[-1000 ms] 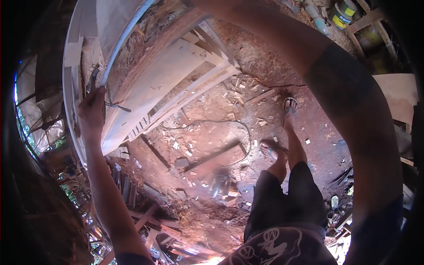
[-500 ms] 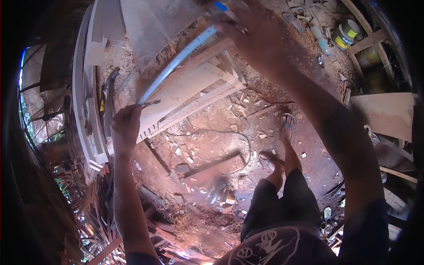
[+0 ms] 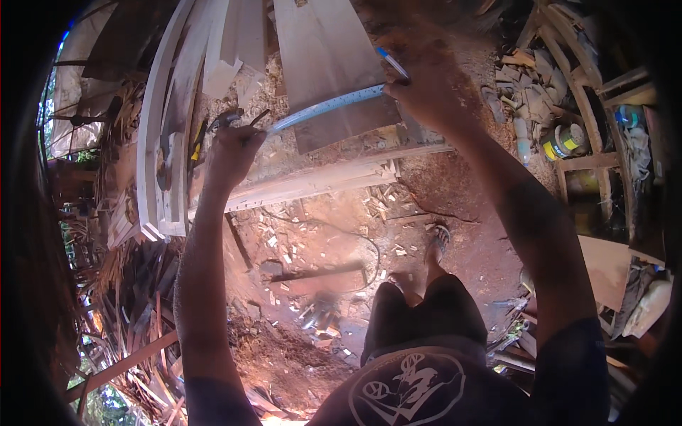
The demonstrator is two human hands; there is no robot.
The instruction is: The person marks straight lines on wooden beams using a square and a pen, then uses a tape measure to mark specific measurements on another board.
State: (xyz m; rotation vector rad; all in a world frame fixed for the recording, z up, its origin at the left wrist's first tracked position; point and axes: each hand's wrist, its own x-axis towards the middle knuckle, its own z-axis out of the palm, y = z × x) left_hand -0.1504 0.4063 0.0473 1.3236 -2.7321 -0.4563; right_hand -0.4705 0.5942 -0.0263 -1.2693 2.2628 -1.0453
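My left hand is closed on one end of a white measuring tape, with a thin dark stick poking from it. My right hand grips the other end, along with a pen-like object with a blue tip. The tape lies across a wide pale board on a rough wooden bench. A hammer and a yellow-and-black tool lie beside my left hand among wood shavings.
Long planks stand at the bench's left. At the right are wooden frames, green-and-yellow cans and a panel. Offcuts, a cord and a flat board lie on the dirt floor, with piled scrap wood lower left.
Both hands have moved rightward, and my right hand has also come down, bringing the tape more level across the pale board. The view has turned, showing more of the board and bench top.
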